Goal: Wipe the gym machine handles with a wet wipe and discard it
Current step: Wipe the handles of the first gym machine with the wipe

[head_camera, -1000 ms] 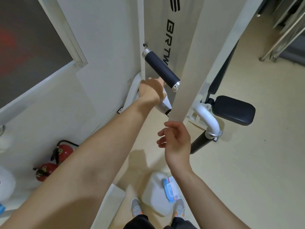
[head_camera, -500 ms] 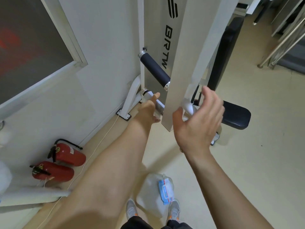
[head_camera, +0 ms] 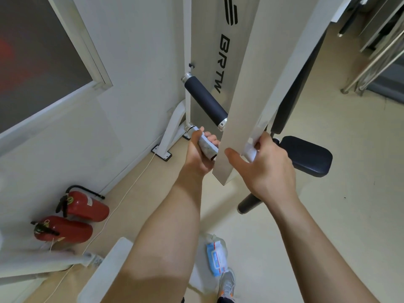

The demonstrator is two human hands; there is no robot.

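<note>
My left hand (head_camera: 200, 153) is wrapped around the lower handle of the white gym machine, with a white wet wipe (head_camera: 207, 146) pressed between palm and handle. The handle's chrome end cap (head_camera: 190, 128) shows just past my fingers. An upper dark foam handle (head_camera: 205, 101) juts out above it, bare. My right hand (head_camera: 265, 165) grips a white curved tube (head_camera: 251, 152) behind the machine's slanted white arm (head_camera: 258, 88).
On the floor by my feet lies a blue and white wipe packet (head_camera: 216, 256) on a clear plastic bag. Two red fire extinguishers (head_camera: 72, 221) lie by the wall at left. A black padded seat (head_camera: 306, 155) sits right of the frame; metal rails stand far right.
My left hand has dropped from under the upper handle and closed on the lower handle with the wipe. My right hand rose from below and took hold of the white tube.
</note>
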